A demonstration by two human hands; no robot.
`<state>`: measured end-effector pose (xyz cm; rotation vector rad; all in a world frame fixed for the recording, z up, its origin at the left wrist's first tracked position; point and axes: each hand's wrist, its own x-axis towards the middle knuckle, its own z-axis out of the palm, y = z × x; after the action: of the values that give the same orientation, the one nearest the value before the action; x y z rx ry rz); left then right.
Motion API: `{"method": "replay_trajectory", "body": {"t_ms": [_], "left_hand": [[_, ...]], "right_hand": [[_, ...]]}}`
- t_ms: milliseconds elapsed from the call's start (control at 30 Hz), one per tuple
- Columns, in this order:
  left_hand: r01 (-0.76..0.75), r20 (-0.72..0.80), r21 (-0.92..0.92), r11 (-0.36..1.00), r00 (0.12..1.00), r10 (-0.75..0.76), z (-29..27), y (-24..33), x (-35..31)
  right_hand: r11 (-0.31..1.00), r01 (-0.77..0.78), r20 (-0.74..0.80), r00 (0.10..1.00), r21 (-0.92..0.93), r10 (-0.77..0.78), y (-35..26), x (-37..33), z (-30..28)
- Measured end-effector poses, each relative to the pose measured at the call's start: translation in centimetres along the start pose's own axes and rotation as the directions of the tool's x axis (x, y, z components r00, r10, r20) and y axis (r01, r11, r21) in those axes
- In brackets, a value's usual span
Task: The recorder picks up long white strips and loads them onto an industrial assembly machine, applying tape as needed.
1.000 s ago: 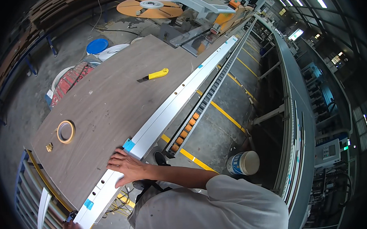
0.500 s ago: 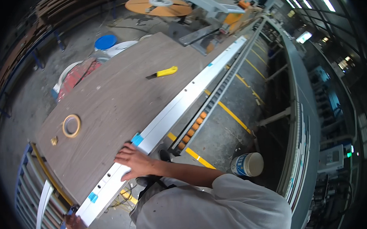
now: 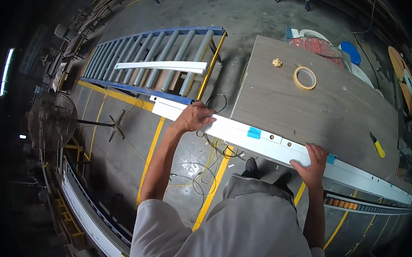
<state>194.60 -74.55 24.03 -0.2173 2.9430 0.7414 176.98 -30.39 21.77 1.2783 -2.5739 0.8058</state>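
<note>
A long white board (image 3: 277,147), with small round holes and bits of blue tape (image 3: 254,133), lies along the near edge of a brown table (image 3: 269,97). Its left end juts out past the table corner. On that overhanging part my left hand (image 3: 193,117) is closed over the board, fingers curled across its top. My right hand (image 3: 312,165) grips the board farther right, between a pair of holes and another blue tape piece (image 3: 331,158). Its thumb and fingers are spread across the board's width. The undersides of both grips are hidden.
On the table are a tape roll (image 3: 305,78), a crumpled yellowish scrap (image 3: 277,63) and a yellow-handled knife (image 3: 378,145). Left of it stands a roller conveyor (image 3: 151,61) bearing a white strip (image 3: 161,65). A pedestal fan (image 3: 52,121) stands farther left; cables (image 3: 210,168) loop on the floor.
My view has swung left, bringing the roller conveyor and fan into sight. Both hands stay at about the same places on the white board.
</note>
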Motion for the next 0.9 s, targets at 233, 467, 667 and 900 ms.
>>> {"method": "replay_trajectory", "body": {"t_ms": [233, 467, 667, 900], "left_hand": [[-0.023, -0.076, 0.011, 1.0, 0.997, 0.023, -0.9, -0.3, 1.2], [0.093, 0.052, 0.043, 0.995, 0.994, -0.095, -1.8, -0.2, 1.3], [0.05, -0.006, 0.085, 0.995, 0.999, -0.05, -1.0, -0.1, 1.3], [0.021, -0.037, 0.066, 0.998, 0.999, -0.019, -1.0, -0.1, 1.0]], "right_hand": [[1.0, -0.019, -0.009, 1.0, -0.002, 0.019, -0.3, 1.0, 0.2], [0.997, 0.01, 0.041, 0.999, 0.078, -0.014, -2.9, 3.2, 0.8], [0.999, -0.024, 0.075, 0.997, 0.049, 0.02, -2.4, 2.4, 0.2], [0.996, 0.009, 0.115, 0.993, 0.094, -0.02, -3.0, 3.2, 0.5]]}}
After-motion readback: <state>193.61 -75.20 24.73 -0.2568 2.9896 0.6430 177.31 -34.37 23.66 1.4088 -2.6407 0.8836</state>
